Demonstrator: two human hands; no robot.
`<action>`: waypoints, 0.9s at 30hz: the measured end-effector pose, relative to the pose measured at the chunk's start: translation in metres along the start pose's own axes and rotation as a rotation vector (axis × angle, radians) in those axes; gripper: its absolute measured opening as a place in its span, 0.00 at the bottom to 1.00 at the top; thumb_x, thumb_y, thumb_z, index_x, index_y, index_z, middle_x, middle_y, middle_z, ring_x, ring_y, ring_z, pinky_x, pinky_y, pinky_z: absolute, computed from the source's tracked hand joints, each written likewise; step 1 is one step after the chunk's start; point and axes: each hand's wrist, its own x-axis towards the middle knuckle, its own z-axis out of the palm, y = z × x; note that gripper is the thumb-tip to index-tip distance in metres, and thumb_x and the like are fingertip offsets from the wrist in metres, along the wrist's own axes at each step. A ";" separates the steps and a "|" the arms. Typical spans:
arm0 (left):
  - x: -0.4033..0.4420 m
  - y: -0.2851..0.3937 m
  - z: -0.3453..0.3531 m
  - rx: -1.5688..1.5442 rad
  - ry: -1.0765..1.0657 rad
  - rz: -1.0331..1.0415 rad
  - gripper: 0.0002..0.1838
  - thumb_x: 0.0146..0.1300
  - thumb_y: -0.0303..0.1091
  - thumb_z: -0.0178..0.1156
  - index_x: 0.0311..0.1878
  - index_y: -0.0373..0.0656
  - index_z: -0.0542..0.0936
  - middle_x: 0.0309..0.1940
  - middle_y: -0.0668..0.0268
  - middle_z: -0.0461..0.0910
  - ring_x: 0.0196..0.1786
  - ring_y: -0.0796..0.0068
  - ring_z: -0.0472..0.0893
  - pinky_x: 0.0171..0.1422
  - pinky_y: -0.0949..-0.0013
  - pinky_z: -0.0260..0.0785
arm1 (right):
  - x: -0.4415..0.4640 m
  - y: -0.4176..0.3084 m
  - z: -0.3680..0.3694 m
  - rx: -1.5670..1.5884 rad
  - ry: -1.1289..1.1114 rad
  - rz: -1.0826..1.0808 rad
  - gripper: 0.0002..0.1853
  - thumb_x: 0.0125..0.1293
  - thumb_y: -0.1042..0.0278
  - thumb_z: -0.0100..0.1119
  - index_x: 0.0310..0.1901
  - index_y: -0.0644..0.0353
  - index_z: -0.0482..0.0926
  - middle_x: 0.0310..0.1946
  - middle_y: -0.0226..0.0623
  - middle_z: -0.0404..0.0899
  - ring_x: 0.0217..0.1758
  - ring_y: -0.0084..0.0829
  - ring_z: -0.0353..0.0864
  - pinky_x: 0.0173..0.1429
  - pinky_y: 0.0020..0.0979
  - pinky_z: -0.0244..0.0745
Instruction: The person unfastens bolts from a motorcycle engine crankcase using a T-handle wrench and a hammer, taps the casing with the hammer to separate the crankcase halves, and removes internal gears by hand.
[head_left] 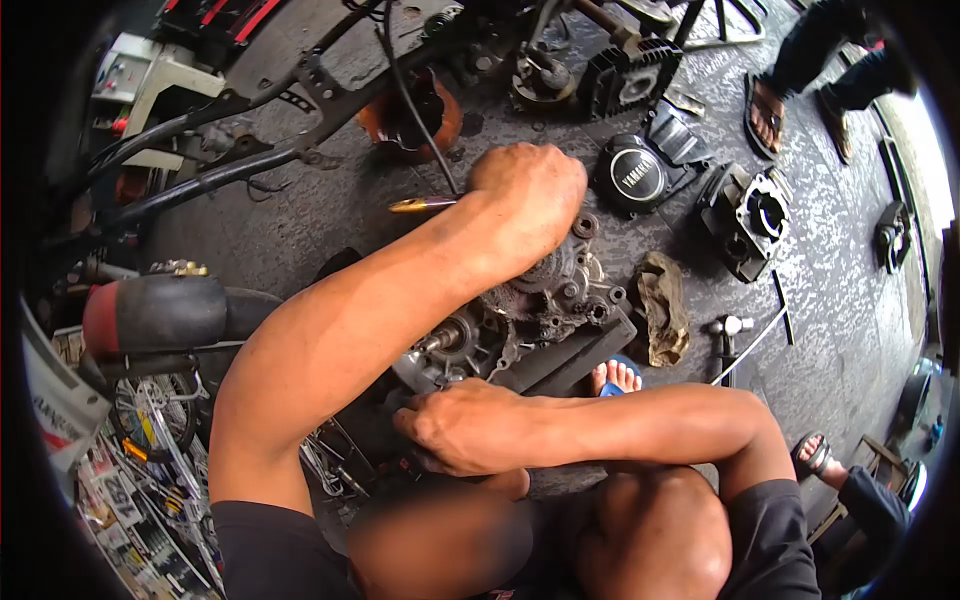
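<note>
The grey floor (pixel 850 330) carries an engine case (pixel 568 290) between the hands. The left hand (pixel 528 200) curls at its far side, the right hand (pixel 465 428) at its near edge; fingertips obscured, I cannot tell what either pinches. A YAMAHA cover (pixel 637 175) lies near the left hand.

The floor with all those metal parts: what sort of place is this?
Probably a motorcycle repair workshop: a YAMAHA-marked engine cover and a hammer are on the floor, near a partly dismantled engine.
</note>
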 end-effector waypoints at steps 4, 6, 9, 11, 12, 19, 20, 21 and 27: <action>-0.003 0.006 0.006 -0.032 0.032 -0.062 0.06 0.51 0.25 0.61 0.30 0.34 0.86 0.33 0.45 0.85 0.39 0.48 0.87 0.43 0.53 0.81 | 0.008 0.004 0.025 -0.060 -0.116 -0.024 0.19 0.59 0.63 0.65 0.46 0.68 0.77 0.36 0.53 0.82 0.40 0.54 0.85 0.44 0.48 0.82; -0.003 0.010 -0.006 -0.209 0.114 0.004 0.06 0.55 0.25 0.58 0.32 0.32 0.81 0.25 0.47 0.83 0.29 0.52 0.86 0.33 0.54 0.81 | 0.004 0.008 0.029 -0.028 -0.117 0.001 0.19 0.59 0.62 0.65 0.47 0.66 0.77 0.37 0.52 0.83 0.41 0.55 0.85 0.45 0.48 0.82; 0.019 0.040 -0.017 -0.259 0.765 0.436 0.06 0.61 0.31 0.56 0.33 0.38 0.77 0.27 0.53 0.82 0.32 0.51 0.83 0.40 0.52 0.79 | 0.001 0.007 0.025 -0.050 -0.239 0.087 0.19 0.59 0.62 0.65 0.49 0.64 0.78 0.40 0.52 0.83 0.44 0.57 0.83 0.50 0.49 0.80; 0.029 0.074 -0.026 -0.152 0.904 0.632 0.08 0.62 0.34 0.56 0.30 0.44 0.80 0.29 0.56 0.82 0.39 0.55 0.82 0.44 0.52 0.76 | -0.003 0.015 0.035 -0.133 -0.216 -0.032 0.21 0.62 0.57 0.65 0.48 0.66 0.81 0.37 0.55 0.84 0.44 0.52 0.86 0.51 0.47 0.80; 0.037 0.091 -0.024 -0.158 0.996 0.717 0.09 0.63 0.35 0.56 0.29 0.44 0.80 0.28 0.59 0.80 0.38 0.56 0.81 0.44 0.53 0.76 | -0.004 0.013 0.032 -0.117 -0.132 -0.057 0.21 0.61 0.59 0.65 0.52 0.64 0.79 0.45 0.53 0.82 0.53 0.47 0.81 0.58 0.46 0.75; 0.026 0.152 -0.033 0.145 0.775 0.804 0.13 0.64 0.40 0.54 0.35 0.55 0.89 0.44 0.71 0.82 0.57 0.66 0.73 0.64 0.57 0.60 | -0.032 0.011 0.007 0.013 -0.161 0.032 0.21 0.62 0.62 0.65 0.55 0.61 0.78 0.55 0.51 0.78 0.62 0.42 0.77 0.64 0.44 0.71; 0.025 0.153 -0.034 0.184 0.701 0.808 0.14 0.65 0.40 0.54 0.38 0.56 0.90 0.49 0.71 0.83 0.60 0.65 0.72 0.66 0.57 0.58 | -0.037 0.012 0.003 0.031 -0.184 0.058 0.21 0.62 0.63 0.65 0.54 0.61 0.78 0.55 0.51 0.78 0.62 0.42 0.77 0.64 0.43 0.71; 0.025 0.154 -0.034 0.219 0.700 0.804 0.14 0.66 0.40 0.54 0.39 0.55 0.90 0.51 0.70 0.83 0.60 0.65 0.72 0.66 0.57 0.58 | -0.042 0.012 -0.002 0.046 -0.202 0.087 0.20 0.62 0.63 0.65 0.54 0.61 0.78 0.56 0.51 0.78 0.62 0.42 0.77 0.64 0.43 0.71; 0.023 0.154 -0.036 0.164 0.671 0.769 0.14 0.65 0.39 0.55 0.42 0.52 0.90 0.49 0.68 0.83 0.64 0.62 0.70 0.69 0.54 0.56 | -0.057 0.014 -0.017 0.161 -0.328 0.194 0.18 0.62 0.64 0.65 0.52 0.61 0.79 0.58 0.50 0.77 0.62 0.41 0.77 0.63 0.42 0.72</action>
